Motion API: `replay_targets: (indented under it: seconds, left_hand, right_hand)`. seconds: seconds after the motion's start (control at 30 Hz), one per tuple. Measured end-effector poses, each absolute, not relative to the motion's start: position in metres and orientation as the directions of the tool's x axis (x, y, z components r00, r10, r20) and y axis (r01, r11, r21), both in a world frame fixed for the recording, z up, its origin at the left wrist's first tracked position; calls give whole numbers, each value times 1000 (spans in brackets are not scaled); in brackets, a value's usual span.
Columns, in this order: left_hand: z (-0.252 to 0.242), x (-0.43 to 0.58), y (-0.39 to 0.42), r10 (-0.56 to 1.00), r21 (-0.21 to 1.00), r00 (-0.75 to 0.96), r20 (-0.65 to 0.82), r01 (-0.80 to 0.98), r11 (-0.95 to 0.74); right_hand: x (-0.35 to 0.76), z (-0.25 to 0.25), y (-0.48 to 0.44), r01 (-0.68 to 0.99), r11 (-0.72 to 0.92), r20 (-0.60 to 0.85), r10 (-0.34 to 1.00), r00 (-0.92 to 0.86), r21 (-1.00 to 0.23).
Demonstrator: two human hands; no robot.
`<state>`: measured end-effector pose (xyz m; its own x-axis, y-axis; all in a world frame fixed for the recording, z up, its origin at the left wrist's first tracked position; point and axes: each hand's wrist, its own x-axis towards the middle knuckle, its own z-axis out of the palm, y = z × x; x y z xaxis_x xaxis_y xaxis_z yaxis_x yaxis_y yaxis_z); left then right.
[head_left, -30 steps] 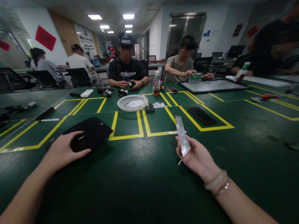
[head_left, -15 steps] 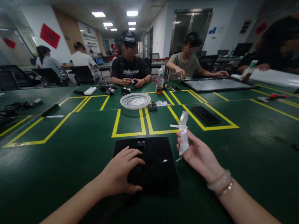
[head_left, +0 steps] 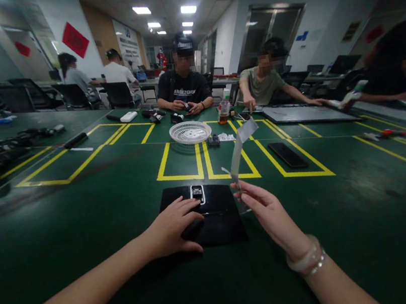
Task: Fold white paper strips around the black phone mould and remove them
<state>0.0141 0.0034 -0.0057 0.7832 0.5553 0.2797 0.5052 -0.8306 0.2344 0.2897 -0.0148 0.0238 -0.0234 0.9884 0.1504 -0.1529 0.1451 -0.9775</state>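
A glossy black panel (head_left: pixel 217 226) lies on the green table in front of me, with a small silver-edged square part (head_left: pixel 198 194) near its far edge. My left hand (head_left: pixel 176 227) rests on the panel's left side, fingers spread, fingertips just below the square part. To the right of the panel, my right hand (head_left: pixel 263 209) is raised and pinches the lower end of a crumpled, translucent plastic strip (head_left: pixel 239 149), which stands up from the fingers. Bracelets circle my right wrist.
Beyond the panel are a white basket (head_left: pixel 190 132), a small dark part (head_left: pixel 213 141), a bottle (head_left: pixel 223 112) and a black phone (head_left: pixel 287 155). Yellow tape marks the table (head_left: pixel 131 284). Dark tools lie left. Two people work opposite; another is at the right.
The plastic strip now stands higher and straighter above my right hand, held at its lower end. My left hand stays on the panel. The view has shifted slightly.
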Motion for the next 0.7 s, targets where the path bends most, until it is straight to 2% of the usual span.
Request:
replay_targets:
  seconds: [0.07,0.13,0.23,0.3,0.37,0.43,0.53,0.7]
  left_hand:
    - [-3,13,-3,432,128,834,344,414,-901]
    - [3,13,-12,287,10,865,412,310,-951]
    - [11,12,-21,173,-151,863,475,273,-950]
    - [14,12,-21,198,-211,857,475,330,-920]
    - [13,11,-17,293,-213,850,438,415,-885]
    - [11,11,-11,391,-185,844,366,478,-859]
    - [8,10,-5,458,-130,841,288,509,-851]
    - [5,9,-4,555,-2,771,313,584,-811]
  right_hand:
    - [288,23,-17,77,245,233,962,-139,-966]
    - [287,22,-19,306,383,296,909,-293,-872]
    - [284,19,-24,550,574,291,805,-517,-607]
    - [283,18,-27,631,644,251,758,-601,-433]
    - [281,18,-30,672,664,241,747,-620,-328]
    - [280,19,-32,696,663,241,749,-618,-276]
    - [280,20,-32,704,664,241,747,-619,-252]
    - [284,18,-28,695,669,329,739,-587,-264]
